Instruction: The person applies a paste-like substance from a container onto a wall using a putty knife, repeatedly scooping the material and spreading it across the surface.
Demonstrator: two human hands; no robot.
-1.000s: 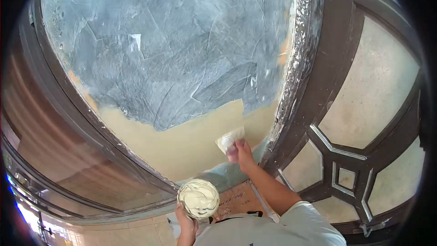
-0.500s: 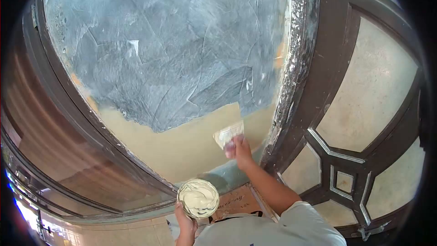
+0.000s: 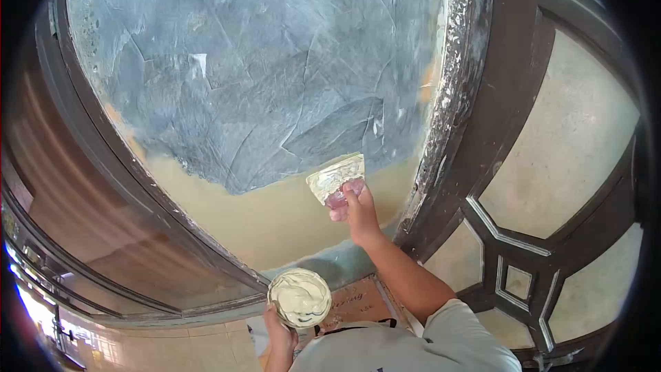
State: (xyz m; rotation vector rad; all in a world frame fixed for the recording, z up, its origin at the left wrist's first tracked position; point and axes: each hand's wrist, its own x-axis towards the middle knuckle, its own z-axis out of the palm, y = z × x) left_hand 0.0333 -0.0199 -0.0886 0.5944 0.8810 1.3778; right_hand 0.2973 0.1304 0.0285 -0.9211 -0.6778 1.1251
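1. Wall is showing grey at 12 o'clock, cream coat at 7.
2. Left hand is holding the paste-filled bowl near 6.
3. Right hand is gripping the scraper, centre, now sitting higher, at the coat's top border; work is seemingly shifting there.

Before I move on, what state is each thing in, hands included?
Putty knife: held, blade smeared with cream paste
Tub: open, paste inside, surface swirled
Right hand: closed around the putty knife's handle
Left hand: gripping the tub's side
Wall: patchy blue-grey above, cream-coated lower down, bluish strip showing at the bottom
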